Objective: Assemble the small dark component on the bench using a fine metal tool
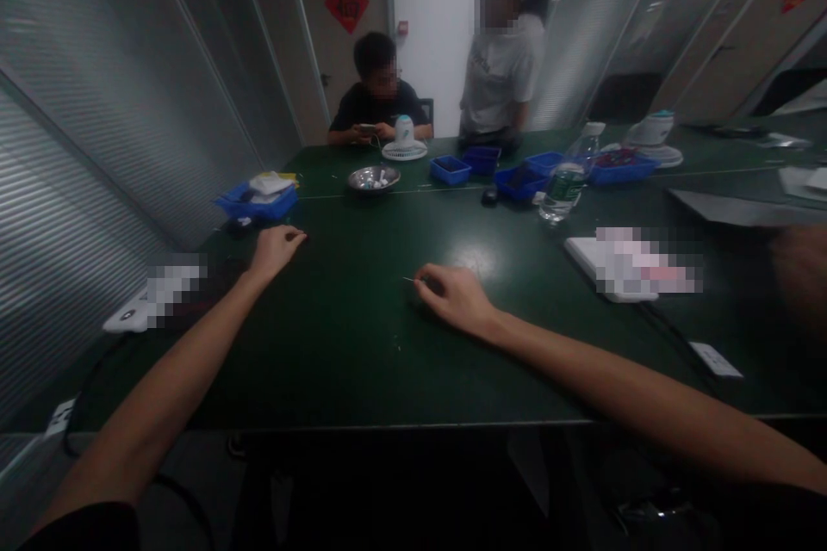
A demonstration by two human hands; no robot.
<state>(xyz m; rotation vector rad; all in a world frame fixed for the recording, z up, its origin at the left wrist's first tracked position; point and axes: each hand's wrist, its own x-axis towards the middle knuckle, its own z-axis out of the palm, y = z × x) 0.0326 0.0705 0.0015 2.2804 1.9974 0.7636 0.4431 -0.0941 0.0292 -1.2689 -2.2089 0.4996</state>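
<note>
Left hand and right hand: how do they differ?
The left hand is farther across the table, near a blue tray; the right hand is closer to the near edge. The right hand holds a thin strip; whether the left hand holds anything is unclear. Both are bare, with fingertips pinched.

Worktop [349, 362]: left hand [276, 250] on the left side, left tray [275, 208] just behind it, packet [270, 183] in tray. Right hand [456, 297] mid-worktop, thin piece [407, 279] at fingertips, pointing left. Bowl [362, 188] farther back, between hands sideways, bits in it; fan [404, 133] behind bowl. Mouse [489, 198] right of bowl, bottle [561, 194] right of mouse. Seated person [352, 108] behind worktop.
</note>
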